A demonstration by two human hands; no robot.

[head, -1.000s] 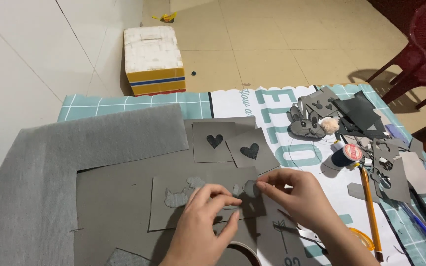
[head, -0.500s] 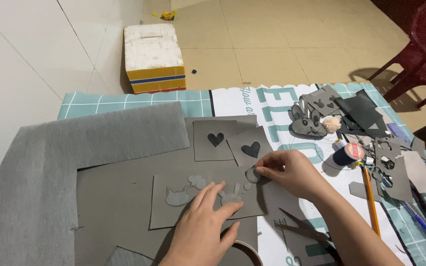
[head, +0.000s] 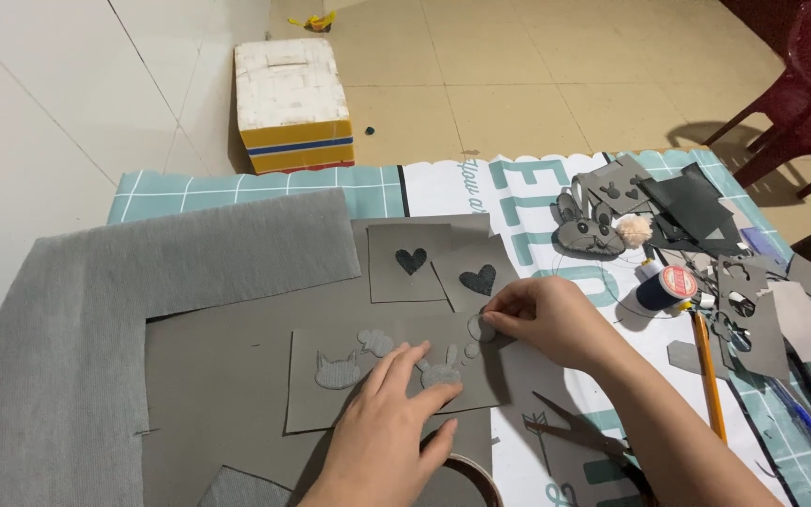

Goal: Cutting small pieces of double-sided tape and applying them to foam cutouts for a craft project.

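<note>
While pressing flat on the grey card (head: 396,376) at lower centre, left hand (head: 389,441) open, fingers spread beside a bunny-shaped cut-out (head: 440,372). Right hand (head: 546,322) pinched shut on a small grey felt piece (head: 479,328) at the card's upper right edge. Judged as a step of lifting or seating small shapes on the card; next move seems to call for a steady hold on the card and a fine pinch, so the piece neither tears nor slips.

More shapes on the card: a cat head (head: 337,372) at left, a small cloud-like bit (head: 376,340) above centre. Just above, two grey squares with heart cut-outs (head: 411,260) (head: 479,279). Scissors (head: 579,434) at lower right, close under the right forearm, likely to snag. Tape roll (head: 469,469) at bottom edge, touching the left wrist. Thread spool (head: 665,286), pencil (head: 708,371) and grey scraps (head: 753,310) crowding the worktop (head: 255,188) at right. Large grey felt sheet (head: 96,310) at left. White box (head: 291,91) on the floor, upper left.
</note>
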